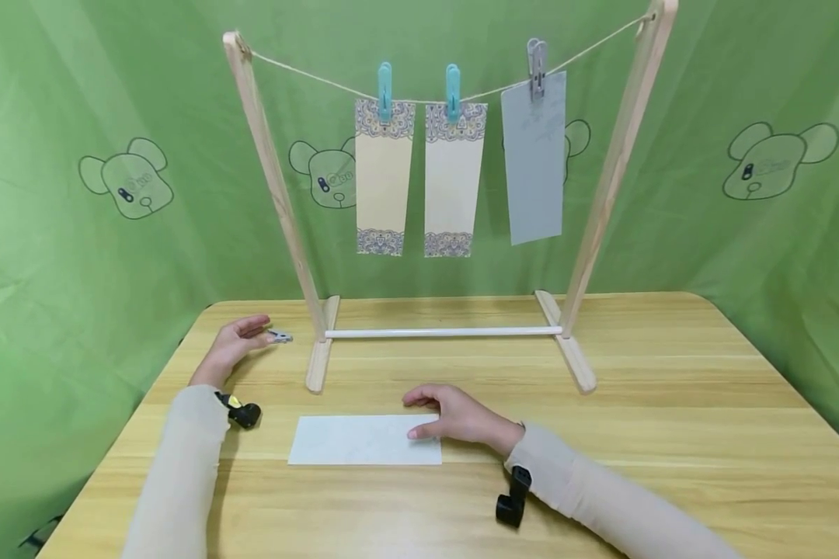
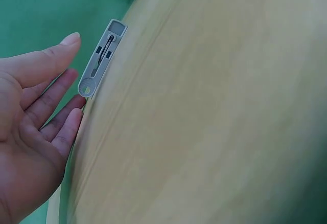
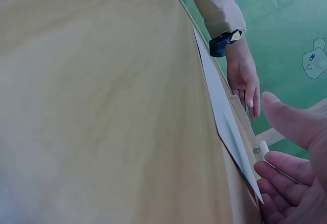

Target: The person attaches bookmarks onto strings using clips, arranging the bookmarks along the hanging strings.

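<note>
A grey clothespin [image 2: 103,58] lies on the table at the left. My left hand [image 1: 234,345] is right beside it, thumb and fingers apart, with the pin's near end close to the fingertips in the left wrist view. In front of me a pale blank card [image 1: 356,440] lies flat on the wood. Over its right end is my right hand [image 1: 454,415], thumb spread away from loosely bent fingers and nothing gripped between them. The right wrist view shows the card [image 3: 225,116] edge-on, its tip close to the fingers.
Behind stands a wooden frame [image 1: 625,147] with a string [image 1: 308,74]. Two teal clothespins hold a cream patterned card [image 1: 383,178] and a white patterned card [image 1: 453,186]; a grey pin [image 1: 537,66] holds a grey-blue card [image 1: 537,167]. A white rod [image 1: 440,332] joins the feet.
</note>
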Tool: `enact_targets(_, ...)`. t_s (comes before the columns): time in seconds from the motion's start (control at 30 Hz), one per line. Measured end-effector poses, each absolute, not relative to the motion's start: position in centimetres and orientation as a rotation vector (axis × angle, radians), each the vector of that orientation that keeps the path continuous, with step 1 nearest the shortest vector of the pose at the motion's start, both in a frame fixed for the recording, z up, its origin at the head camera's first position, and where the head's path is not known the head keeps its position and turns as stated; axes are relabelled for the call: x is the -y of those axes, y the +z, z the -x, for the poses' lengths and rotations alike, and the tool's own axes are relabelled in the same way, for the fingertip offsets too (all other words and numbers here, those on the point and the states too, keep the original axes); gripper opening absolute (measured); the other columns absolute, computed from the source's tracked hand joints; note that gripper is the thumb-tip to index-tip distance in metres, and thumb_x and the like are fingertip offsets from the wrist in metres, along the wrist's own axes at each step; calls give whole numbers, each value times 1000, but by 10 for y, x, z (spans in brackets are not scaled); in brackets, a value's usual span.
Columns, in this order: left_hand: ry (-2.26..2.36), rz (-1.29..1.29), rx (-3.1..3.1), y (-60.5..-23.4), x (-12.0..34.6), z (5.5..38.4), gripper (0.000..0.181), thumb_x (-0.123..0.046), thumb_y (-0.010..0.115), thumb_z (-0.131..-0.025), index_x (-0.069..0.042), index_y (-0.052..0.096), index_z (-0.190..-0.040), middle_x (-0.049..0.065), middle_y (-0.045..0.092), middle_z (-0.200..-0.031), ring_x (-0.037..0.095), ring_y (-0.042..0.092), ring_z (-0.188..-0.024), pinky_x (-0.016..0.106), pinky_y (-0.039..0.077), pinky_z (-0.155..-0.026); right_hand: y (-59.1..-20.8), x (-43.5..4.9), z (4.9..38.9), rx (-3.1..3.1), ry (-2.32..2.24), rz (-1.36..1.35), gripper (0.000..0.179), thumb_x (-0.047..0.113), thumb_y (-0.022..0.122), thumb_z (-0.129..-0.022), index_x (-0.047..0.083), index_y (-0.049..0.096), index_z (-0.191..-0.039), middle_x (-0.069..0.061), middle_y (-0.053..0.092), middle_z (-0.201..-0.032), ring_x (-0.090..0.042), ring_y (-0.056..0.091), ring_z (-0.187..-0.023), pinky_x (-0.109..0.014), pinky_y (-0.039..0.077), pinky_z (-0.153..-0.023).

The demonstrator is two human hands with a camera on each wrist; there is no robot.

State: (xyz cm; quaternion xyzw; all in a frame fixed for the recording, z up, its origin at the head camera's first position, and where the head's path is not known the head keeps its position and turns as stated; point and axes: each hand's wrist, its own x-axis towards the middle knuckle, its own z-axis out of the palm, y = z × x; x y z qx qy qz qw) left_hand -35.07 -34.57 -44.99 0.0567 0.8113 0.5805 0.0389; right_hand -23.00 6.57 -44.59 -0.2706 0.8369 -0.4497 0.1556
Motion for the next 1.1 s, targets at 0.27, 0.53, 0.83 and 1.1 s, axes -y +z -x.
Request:
enact_targets(0.27,1729,-117,-2483,-454,345,354,64,-2,65,-85,5,34,-141,23,36,-146,36,35,-133,42,26,-113,-451,-69,227,-2484,-1129,916,62,36,81,-73,11,57,-124,-1,56,-125,-20,48,-116,-39,40,-101)
enact_targets(0.53,1690,-153,-2507,-452,344,354,65,0,65,-85,6,33,-141,24,35,-146,38,36,-132,43,26,-113,-450,-73,223,-2529,-1023,1014,75,37,85,-66,8,54,-127,-3,52,-126,-22,42,-115,-38,40,-97)
enact_targets(0.83,1648,-146,-2533,-458,343,356,66,-1,67,-83,4,36,-140,23,38,-144,36,39,-130,39,31,-110,-452,-72,218,-2574,-940,1043,80,39,87,-63,8,53,-129,-3,49,-124,-21,39,-112,-34,42,-91)
enact_targets(1.1,1612,-153,-2551,-455,343,355,63,-3,67,-85,3,37,-140,23,38,-144,36,39,-131,41,29,-112,-450,-70,220,-2601,-901,1025,79,39,87,-62,12,54,-129,1,50,-120,-17,39,-107,-29,42,-86)
